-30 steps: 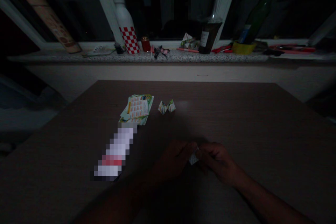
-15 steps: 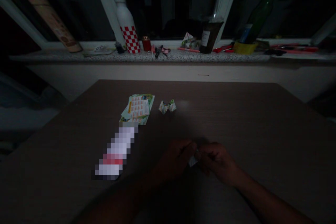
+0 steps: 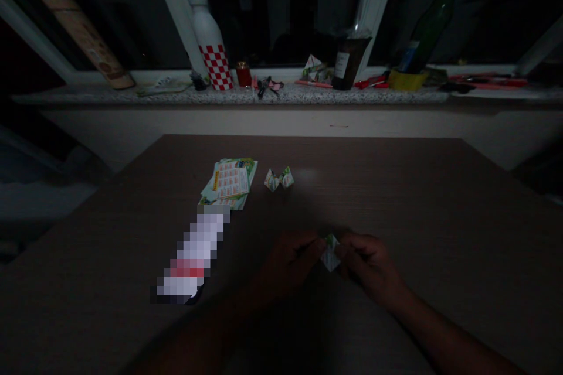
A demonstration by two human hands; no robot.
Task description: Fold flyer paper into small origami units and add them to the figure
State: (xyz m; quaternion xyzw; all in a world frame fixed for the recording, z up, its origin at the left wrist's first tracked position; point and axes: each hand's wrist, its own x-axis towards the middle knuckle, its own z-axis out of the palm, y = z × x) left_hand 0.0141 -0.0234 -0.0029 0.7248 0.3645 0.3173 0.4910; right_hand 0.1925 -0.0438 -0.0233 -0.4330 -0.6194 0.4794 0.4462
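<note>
Between my hands is a small folded piece of paper (image 3: 330, 255), diamond-shaped, pale with printed text and some green at its top. My left hand (image 3: 295, 259) pinches its left corner between thumb and fingers. On the opposite corner, my right hand (image 3: 367, 261) has a similar pinch. Beyond my hands a folded paper figure (image 3: 278, 179) with two raised points stands on the table. To its left lies a stack of printed leaflets (image 3: 232, 181), green and white with orange print. The light is dim, so finger details are faint.
A phone (image 3: 193, 255) with a blurred-out screen lies left of my arms on the brown table (image 3: 396, 187). Along the windowsill (image 3: 167, 94) stand a red-checked white bottle (image 3: 215, 58), a tumbler (image 3: 88, 41), a dark cup (image 3: 349, 61), a green bottle (image 3: 433, 23) and pens (image 3: 488, 82).
The paper shows more fully now, as a diamond. My fingers have moved apart to its left and right corners. Elsewhere the view has only shifted slightly.
</note>
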